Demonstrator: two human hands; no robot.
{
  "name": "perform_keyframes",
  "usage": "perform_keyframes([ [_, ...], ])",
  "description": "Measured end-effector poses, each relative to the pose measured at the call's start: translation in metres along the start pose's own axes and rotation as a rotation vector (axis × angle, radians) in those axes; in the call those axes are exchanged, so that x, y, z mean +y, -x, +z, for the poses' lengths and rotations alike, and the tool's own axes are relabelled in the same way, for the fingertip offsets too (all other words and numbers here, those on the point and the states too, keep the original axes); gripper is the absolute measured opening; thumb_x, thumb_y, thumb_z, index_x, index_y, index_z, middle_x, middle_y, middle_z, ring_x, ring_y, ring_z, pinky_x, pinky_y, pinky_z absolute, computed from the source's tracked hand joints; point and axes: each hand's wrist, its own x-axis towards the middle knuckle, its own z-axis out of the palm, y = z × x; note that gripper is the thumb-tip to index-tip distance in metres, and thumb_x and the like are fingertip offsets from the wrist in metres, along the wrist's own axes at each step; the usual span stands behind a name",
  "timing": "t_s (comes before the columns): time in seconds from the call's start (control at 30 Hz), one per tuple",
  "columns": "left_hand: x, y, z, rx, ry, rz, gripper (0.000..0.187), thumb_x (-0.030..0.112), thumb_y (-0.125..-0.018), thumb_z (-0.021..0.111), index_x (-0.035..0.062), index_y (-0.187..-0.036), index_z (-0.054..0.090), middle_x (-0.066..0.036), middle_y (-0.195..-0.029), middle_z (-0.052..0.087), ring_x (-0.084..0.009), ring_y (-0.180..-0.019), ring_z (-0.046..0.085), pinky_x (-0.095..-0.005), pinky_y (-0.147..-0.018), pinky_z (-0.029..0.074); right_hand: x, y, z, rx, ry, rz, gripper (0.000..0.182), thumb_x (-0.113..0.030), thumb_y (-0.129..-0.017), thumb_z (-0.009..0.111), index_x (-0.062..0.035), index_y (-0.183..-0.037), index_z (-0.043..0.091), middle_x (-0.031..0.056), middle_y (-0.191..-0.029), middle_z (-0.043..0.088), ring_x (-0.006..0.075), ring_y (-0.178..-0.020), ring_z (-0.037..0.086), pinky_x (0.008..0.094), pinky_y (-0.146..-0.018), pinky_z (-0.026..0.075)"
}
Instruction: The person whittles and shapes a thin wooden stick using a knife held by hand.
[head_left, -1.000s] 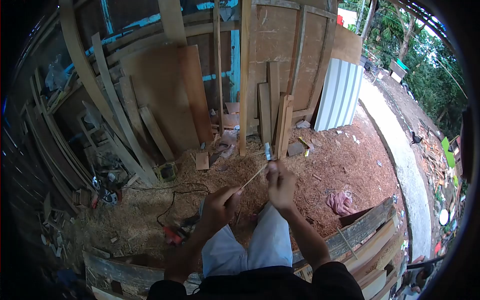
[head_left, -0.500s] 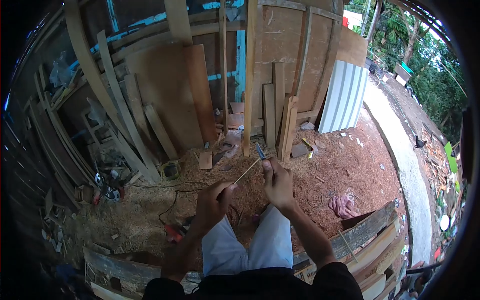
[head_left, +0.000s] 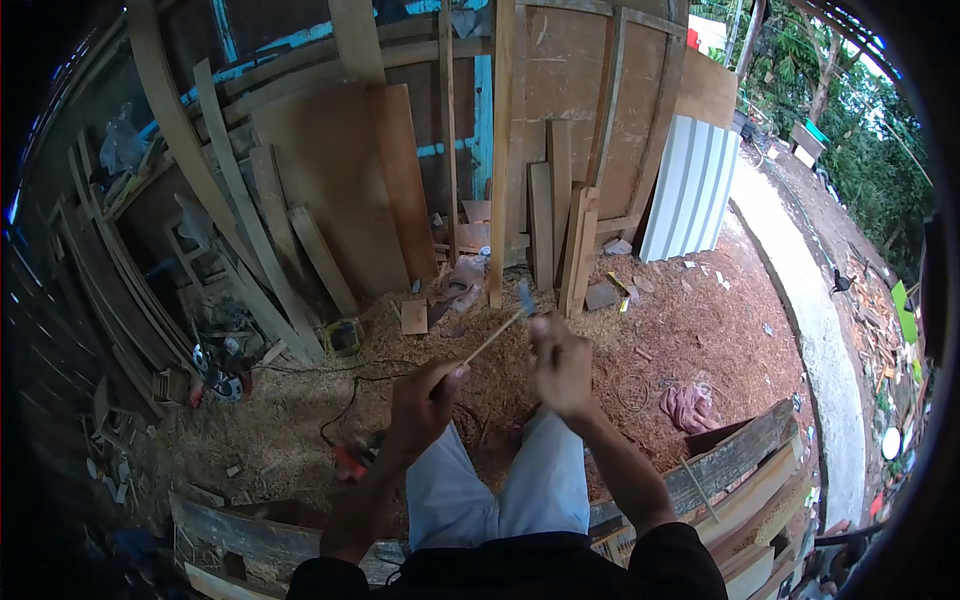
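In front of my knees my left hand (head_left: 424, 402) is closed around the lower end of a thin wooden stick (head_left: 493, 338), which slants up to the right. My right hand (head_left: 561, 370), a little blurred, grips a small knife (head_left: 526, 297). Its bluish blade points upward, right by the stick's upper end, while the handle is hidden in my fingers. Below both hands are my legs in pale trousers (head_left: 450, 485).
Wood shavings (head_left: 690, 330) cover the ground. Boards (head_left: 400, 180) and a corrugated sheet (head_left: 690, 190) lean on the wall ahead. A pink cloth (head_left: 688, 408) lies at right, near a weathered plank (head_left: 720, 460). A dark cable (head_left: 345, 405) runs at left.
My right hand has shifted slightly and is now blurred, with the knife blade a little higher. My left hand keeps its hold on the stick.
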Motion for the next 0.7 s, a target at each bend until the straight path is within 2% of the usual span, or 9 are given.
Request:
perform_keyframes([
  [0.1, 0.015, 0.002, 0.007, -0.044, 0.029, 0.048, 0.013, 0.008, -0.087, 0.053, 0.0005, -0.095, 0.061, -0.014, -0.081, 0.064, -0.0252, -0.066, 0.064, -0.0309, -0.056, 0.049, 0.027, 0.012, 0.016, 0.005, -0.042, -0.026, 0.03, -0.019, -0.093, 0.047, 0.0003, -0.07, 0.049, 0.012, -0.055, 0.051, 0.0203, -0.046, 0.044, 0.0336, -0.049, 0.04],
  [0.17, 0.035, -0.003, 0.008, -0.024, 0.07, 0.067, 0.013, 0.008, -0.087, 0.054, 0.001, -0.094, 0.062, -0.013, -0.081, 0.064, -0.0255, -0.065, 0.064, -0.0316, -0.055, 0.048, 0.045, 0.022, 0.037, -0.203, 0.13, -0.186, 0.025, -0.019, -0.09, 0.049, -0.0001, -0.074, 0.049, 0.0123, -0.055, 0.049, 0.0209, -0.048, 0.047, 0.0329, -0.048, 0.04],
  [0.2, 0.041, -0.003, 0.004, -0.013, 0.093, 0.017, 0.013, 0.008, -0.086, 0.055, 0.0015, -0.095, 0.062, -0.012, -0.079, 0.064, -0.0215, -0.061, 0.063, -0.0289, -0.053, 0.046, 0.032, 0.01, 0.024, 0.054, 0.027, -0.294, 0.026, -0.022, -0.093, 0.045, -0.0014, -0.078, 0.05, 0.0068, -0.056, 0.047, 0.0163, -0.048, 0.045, 0.0283, -0.046, 0.036],
  [0.23, 0.04, -0.006, 0.001, -0.003, 0.09, 0.016, 0.013, 0.008, -0.086, 0.055, 0.0015, -0.095, 0.062, -0.012, -0.079, 0.064, -0.0215, -0.061, 0.063, -0.0289, -0.053, 0.046, 0.029, -0.002, 0.01, 0.047, 0.025, -0.302, 0.026, -0.022, -0.093, 0.045, -0.0014, -0.078, 0.05, 0.0068, -0.056, 0.047, 0.0163, -0.048, 0.045, 0.0283, -0.046, 0.036],
  [0.3, 0.036, -0.009, -0.009, -0.048, 0.119, -0.095, 0.015, 0.011, -0.088, 0.054, 0.0011, -0.096, 0.063, -0.007, -0.068, 0.06, -0.0112, -0.053, 0.055, -0.0242, -0.048, 0.04, 0.027, -0.018, -0.011, 0.121, -0.366, 0.142, 0.025, -0.022, -0.095, 0.043, -0.0027, -0.081, 0.05, 0.0014, -0.057, 0.044, 0.0101, -0.049, 0.04, 0.0245, -0.045, 0.032],
  [0.43, 0.024, -0.016, -0.01, -0.153, 0.278, -0.376, 0.019, 0.015, -0.09, 0.053, 0.0003, -0.096, 0.063, 0.0, -0.06, 0.052, -0.0035, -0.051, 0.042, -0.0207, -0.046, 0.032, 0.007, -0.007, -0.017, 0.037, -0.478, 0.122, 0.027, -0.022, -0.097, 0.04, -0.0035, -0.08, 0.05, -0.0035, -0.058, 0.041, 0.0057, -0.05, 0.036, 0.023, -0.045, 0.028],
  [0.53, 0.026, -0.018, -0.004, -0.15, 0.383, -0.445, 0.023, 0.019, -0.091, 0.051, -0.0002, -0.096, 0.063, 0.005, -0.058, 0.045, -0.0014, -0.051, 0.036, -0.0205, -0.046, 0.028, -0.004, 0.004, -0.015, -0.006, -0.12, -0.183, 0.017, -0.012, -0.09, 0.05, -0.0031, -0.098, 0.062, 0.0074, -0.061, 0.051, 0.0165, -0.05, 0.051, 0.0304, -0.05, 0.042],
  [0.63, 0.028, -0.017, -0.003, -0.17, 0.343, -0.418, 0.021, 0.017, -0.091, 0.052, -0.0001, -0.097, 0.063, 0.002, -0.059, 0.05, -0.0026, -0.052, 0.04, -0.0204, -0.048, 0.031, -0.001, 0.007, -0.006, -0.056, -0.064, -0.474, 0.021, -0.01, -0.085, 0.055, -0.0044, -0.104, 0.062, 0.0098, -0.065, 0.054, 0.0219, -0.053, 0.054, 0.0325, -0.052, 0.045],
  [0.7, 0.036, -0.016, 0.0, -0.1, 0.273, -0.296, 0.019, 0.014, -0.09, 0.052, -0.0009, -0.097, 0.063, -0.003, -0.062, 0.055, -0.0045, -0.054, 0.045, -0.0218, -0.049, 0.035, -0.005, 0.014, -0.005, -0.121, 0.071, -0.378, 0.024, -0.012, -0.081, 0.06, -0.0065, -0.104, 0.063, 0.0082, -0.066, 0.054, 0.0234, -0.055, 0.055, 0.0329, -0.052, 0.046],
])
